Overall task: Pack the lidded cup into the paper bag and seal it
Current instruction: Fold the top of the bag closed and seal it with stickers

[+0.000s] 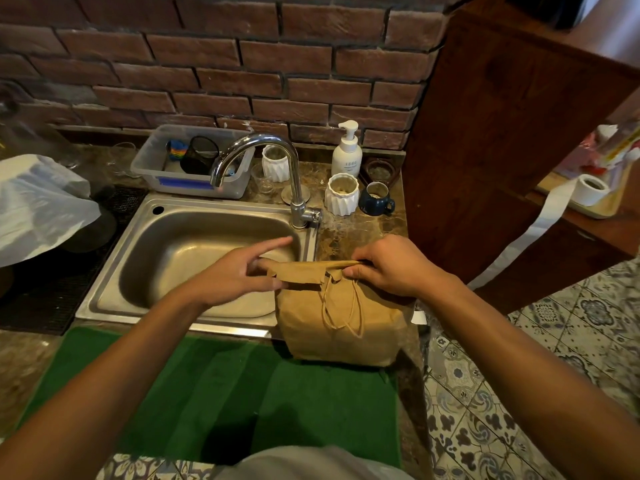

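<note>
A brown paper bag (341,327) stands upright on the counter at the sink's right front corner. Its top is folded over toward me into a flat flap, and its twine handles hang down the front. My left hand (239,271) pinches the left end of the folded top, index finger stretched out. At the right end of the fold, my right hand (391,266) grips the crease between thumb and fingers. The lidded cup is not visible; whatever is in the bag is hidden.
A steel sink (194,258) with a chrome tap (270,161) lies left of the bag. Behind stand white ribbed cups (342,194), a blue mug (375,199), a soap pump (347,150) and a plastic tub (194,161). A green mat (221,393) covers the counter front. The counter edge drops to tiled floor right.
</note>
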Tool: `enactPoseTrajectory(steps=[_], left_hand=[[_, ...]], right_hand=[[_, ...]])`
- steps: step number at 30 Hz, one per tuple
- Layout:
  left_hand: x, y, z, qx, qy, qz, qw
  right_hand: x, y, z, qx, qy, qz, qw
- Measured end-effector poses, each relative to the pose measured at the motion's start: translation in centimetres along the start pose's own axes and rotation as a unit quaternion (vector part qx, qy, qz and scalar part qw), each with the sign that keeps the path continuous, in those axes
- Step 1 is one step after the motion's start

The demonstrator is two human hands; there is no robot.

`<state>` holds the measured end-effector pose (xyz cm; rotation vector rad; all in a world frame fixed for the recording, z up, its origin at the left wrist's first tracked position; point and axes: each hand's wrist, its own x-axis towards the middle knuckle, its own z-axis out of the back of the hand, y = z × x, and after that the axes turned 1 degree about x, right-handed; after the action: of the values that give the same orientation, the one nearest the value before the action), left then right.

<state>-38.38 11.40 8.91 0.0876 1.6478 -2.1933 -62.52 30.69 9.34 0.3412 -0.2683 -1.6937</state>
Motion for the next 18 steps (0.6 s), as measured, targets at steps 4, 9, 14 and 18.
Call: enactPoseTrajectory(steps=[4,9,14,18], left_hand=[[0.6,-0.9,0.7,0.063,0.018,0.001,0.998],[1.8,0.0,-0.3,0.237,-0.006,-0.073,0.969],[1.1,1.4,0.4,0.206,-0.012,-0.065,0.976],[1.5,-0.1,0.5,0.173,0.024,-0.023,0.984]], right_hand=[[0.3,0.0,0.4,-0.011,0.0,0.0,1.0],[0.2,0.1,-0.2,0.013,0.008,-0.013,1.0],[-0.4,-1.0,-0.5,0.044,0.049,-0.035,0.997],[-0.3,-1.2,-0.6,0.054,0.04,-0.03,0.997]])
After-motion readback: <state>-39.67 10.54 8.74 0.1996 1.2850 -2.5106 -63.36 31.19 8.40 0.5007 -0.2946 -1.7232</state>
